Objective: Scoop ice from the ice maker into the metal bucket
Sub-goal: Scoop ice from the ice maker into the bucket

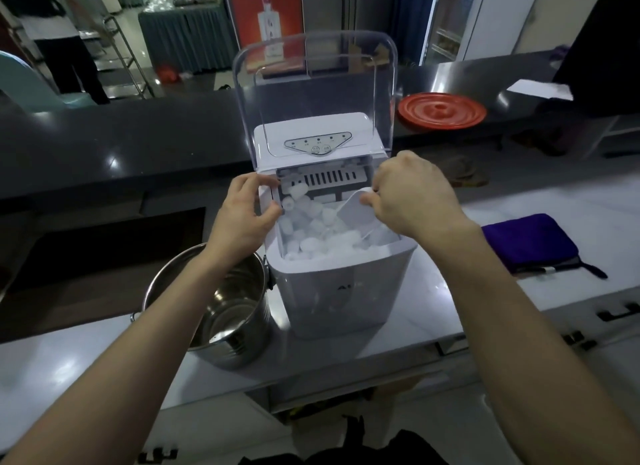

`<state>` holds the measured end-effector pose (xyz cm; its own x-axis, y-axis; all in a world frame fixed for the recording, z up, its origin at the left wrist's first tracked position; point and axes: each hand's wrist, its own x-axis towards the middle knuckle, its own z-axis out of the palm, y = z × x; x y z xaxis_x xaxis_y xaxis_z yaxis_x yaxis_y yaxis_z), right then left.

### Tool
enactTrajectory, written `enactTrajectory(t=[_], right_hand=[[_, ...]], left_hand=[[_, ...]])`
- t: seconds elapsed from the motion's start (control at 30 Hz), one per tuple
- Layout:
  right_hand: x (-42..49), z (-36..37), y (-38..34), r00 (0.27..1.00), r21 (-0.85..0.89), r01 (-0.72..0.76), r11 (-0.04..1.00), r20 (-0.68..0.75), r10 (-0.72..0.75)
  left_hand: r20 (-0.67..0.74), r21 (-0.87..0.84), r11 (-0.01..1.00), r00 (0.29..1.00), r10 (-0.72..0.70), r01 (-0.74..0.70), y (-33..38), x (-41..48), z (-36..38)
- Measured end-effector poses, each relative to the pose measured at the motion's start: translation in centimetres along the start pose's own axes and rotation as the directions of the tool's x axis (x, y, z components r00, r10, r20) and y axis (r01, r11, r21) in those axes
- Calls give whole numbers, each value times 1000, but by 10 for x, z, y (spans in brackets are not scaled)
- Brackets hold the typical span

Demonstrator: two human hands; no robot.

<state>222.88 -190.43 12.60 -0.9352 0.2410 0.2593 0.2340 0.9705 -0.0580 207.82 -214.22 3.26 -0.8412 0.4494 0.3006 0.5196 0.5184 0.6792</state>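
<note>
A white plastic countertop ice maker (pixel 341 291) stands on a pale white counter (pixel 436 291) with its clear plastic lid (pixel 311 84) tipped up and back, leaving the bin open. The bin is heaped with white bullet-shaped pieces of ice (pixel 322 243), right up to the front rim.

The right hand (pixel 415 194) reaches in over the bin's right side, its fingers curled tight round the handle of a small white plastic scoop (pixel 353 212). The scoop's bowl points down and to the left, resting on the ice just below and left of the knuckles. The left hand (pixel 242 215) grips the ice maker's left wall at the opening, thumb above and fingers curled against the edge just beside the ice.

A round shiny metal bucket (pixel 239 305) sits on the counter, just beside the ice maker's left side and partly under the left forearm. Only a few small bits show at its bottom.

To the right, well apart from the machine, lies a folded purple cloth (pixel 530 243). On the dark counter (pixel 138 135) behind rests a round red ribbed disc (pixel 441 110).
</note>
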Motion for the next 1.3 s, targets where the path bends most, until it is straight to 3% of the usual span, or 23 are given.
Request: enactTrajectory(t=[0.27, 0.7, 0.93, 1.3], right_hand=[[5, 14, -9, 985, 45, -28, 999, 174, 19], [14, 31, -17, 973, -12, -19, 1000, 231, 21], [17, 31, -15, 959, 45, -48, 998, 281, 34], [11, 38, -14, 972, 38, -16, 999, 235, 7]], left_hand=[[-23, 19, 1000, 999, -23, 23, 4, 2, 2], [-23, 20, 999, 999, -44, 44, 10, -3, 0], [-5, 3, 997, 997, -78, 78, 13, -3, 0], [-17, 3, 998, 998, -60, 60, 9, -3, -1]])
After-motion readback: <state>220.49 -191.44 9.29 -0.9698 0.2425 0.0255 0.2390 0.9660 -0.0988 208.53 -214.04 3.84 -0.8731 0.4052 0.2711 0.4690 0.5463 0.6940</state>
